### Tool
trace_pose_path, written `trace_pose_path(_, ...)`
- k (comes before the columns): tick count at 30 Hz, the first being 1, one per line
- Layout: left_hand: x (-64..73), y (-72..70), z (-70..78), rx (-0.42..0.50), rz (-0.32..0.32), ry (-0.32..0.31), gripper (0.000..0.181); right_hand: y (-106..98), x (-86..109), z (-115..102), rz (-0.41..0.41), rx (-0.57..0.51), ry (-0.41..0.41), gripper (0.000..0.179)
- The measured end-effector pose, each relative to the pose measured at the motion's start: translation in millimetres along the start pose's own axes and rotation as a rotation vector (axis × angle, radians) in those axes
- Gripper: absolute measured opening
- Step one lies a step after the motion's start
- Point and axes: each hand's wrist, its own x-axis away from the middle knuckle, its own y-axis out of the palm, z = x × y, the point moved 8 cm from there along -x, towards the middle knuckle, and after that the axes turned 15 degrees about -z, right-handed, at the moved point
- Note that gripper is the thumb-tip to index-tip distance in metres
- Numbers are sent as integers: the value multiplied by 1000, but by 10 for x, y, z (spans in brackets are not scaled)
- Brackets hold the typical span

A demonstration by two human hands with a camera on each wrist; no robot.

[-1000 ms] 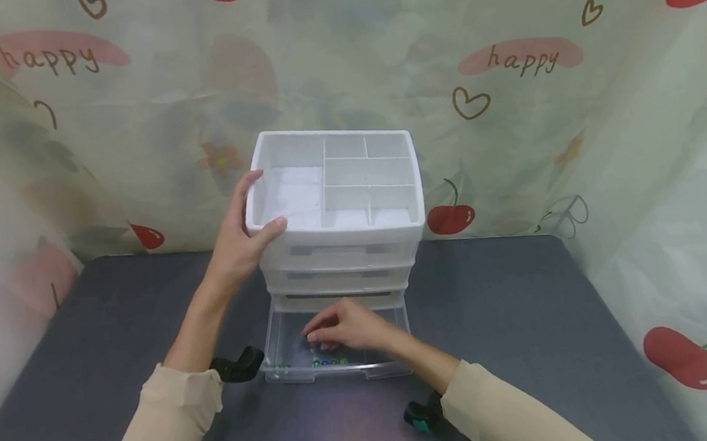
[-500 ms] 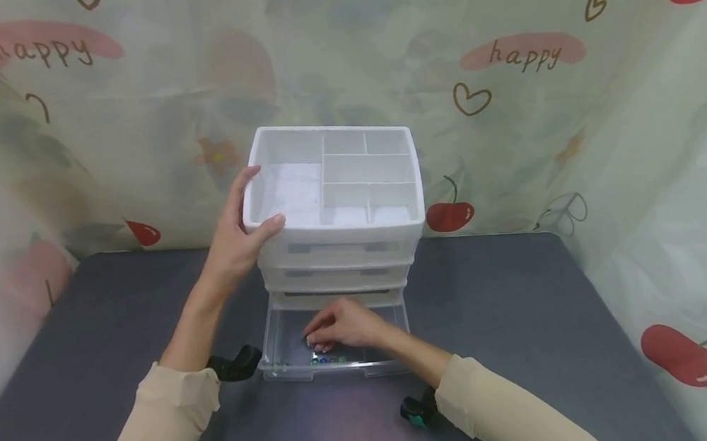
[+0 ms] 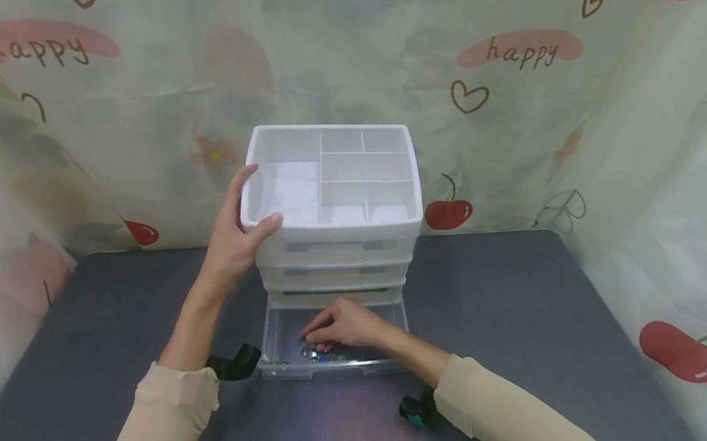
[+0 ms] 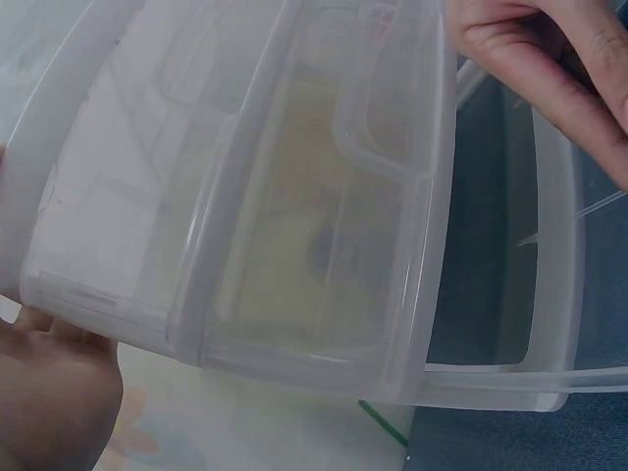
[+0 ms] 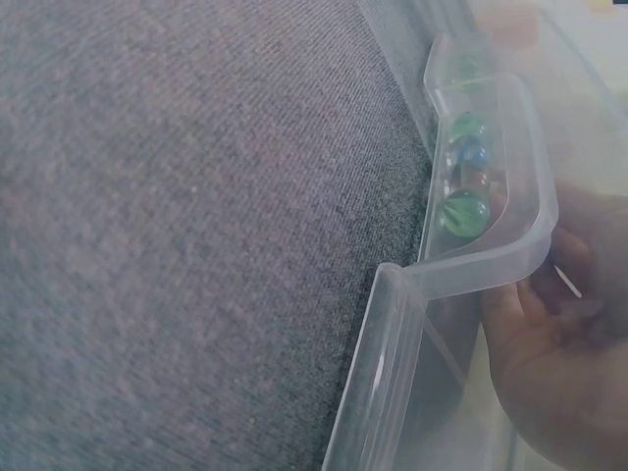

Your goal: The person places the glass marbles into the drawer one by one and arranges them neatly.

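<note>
A white drawer organizer [image 3: 336,235] stands on the dark table, its lowest clear drawer [image 3: 336,368] pulled out. My left hand [image 3: 232,243] grips the organizer's upper left side, thumb over the front rim. Inside the drawer, my right hand [image 3: 349,322] has its thumb and index fingertips together around a small dark thing that looks like a marble. Several glass marbles [image 3: 323,359] lie along the drawer's front wall. Seen through that clear wall in the right wrist view, a green marble [image 5: 465,214] lies near blue and green ones; curled fingers [image 5: 574,250] are partly hidden.
The organizer's top tray [image 3: 293,194] is split into several compartments. Two upper drawers [image 3: 339,275] are closed. A patterned curtain [image 3: 337,51] hangs behind the table [image 3: 497,320], which extends on both sides of the organizer.
My right fingertips have shifted very slightly left. A clear marble now shows just below them in the drawer. The left hand keeps its grip; the view has tilted a little.
</note>
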Motion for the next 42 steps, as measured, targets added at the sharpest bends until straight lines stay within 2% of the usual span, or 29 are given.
trace_pose_path(13, -1, 19, -4, 25, -9, 2, 75, -42, 47, -19, 3, -51, -60, 16)
trace_pose_path(17, -4, 26, -8, 28, -7, 0, 75, -78, 92, -30, 20, -96, -71, 17)
trace_pose_path(33, 11, 18, -10, 37, 3, 4, 75, -180, 395, -203, 75, -112, -152, 23)
trace_pose_path(42, 0, 20, -8, 36, 7, 11, 74, -237, 612, -223, 121, -145, -163, 25)
